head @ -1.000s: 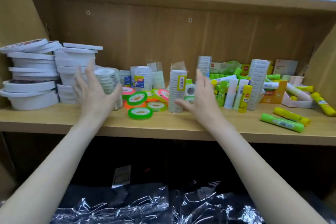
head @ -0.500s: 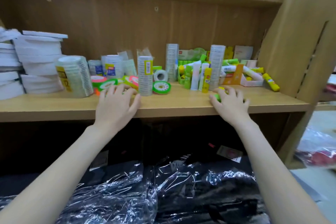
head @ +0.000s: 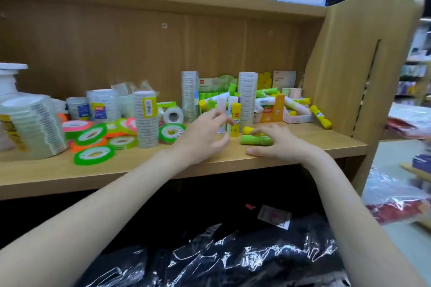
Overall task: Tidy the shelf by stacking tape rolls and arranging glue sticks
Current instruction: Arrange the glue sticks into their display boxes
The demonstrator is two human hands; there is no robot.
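My right hand [head: 283, 143] rests on the shelf board [head: 140, 170] with its fingers over a green glue stick [head: 255, 140] lying flat; a yellow one [head: 249, 130] lies just behind it. My left hand [head: 203, 134] hovers open beside them, fingers near an upright yellow glue stick [head: 235, 121] and a white one [head: 221, 109]. Loose green, pink and orange tape rolls [head: 93, 134] lie scattered at centre left. Wrapped columns of clear tape [head: 146, 121] stand among them. More glue sticks [head: 268, 100] crowd small boxes at the back right.
A leaning sleeve of clear tape [head: 35, 123] and white tape stacks [head: 7, 81] fill the far left. A yellow glue stick [head: 320, 116] lies by the shelf's right side panel [head: 363, 72]. Plastic-wrapped dark goods [head: 221, 258] sit below the shelf.
My left hand has moved right from the tape rolls toward the glue sticks. My right hand stays over the green glue stick near the shelf's front edge. The view shifted closer.
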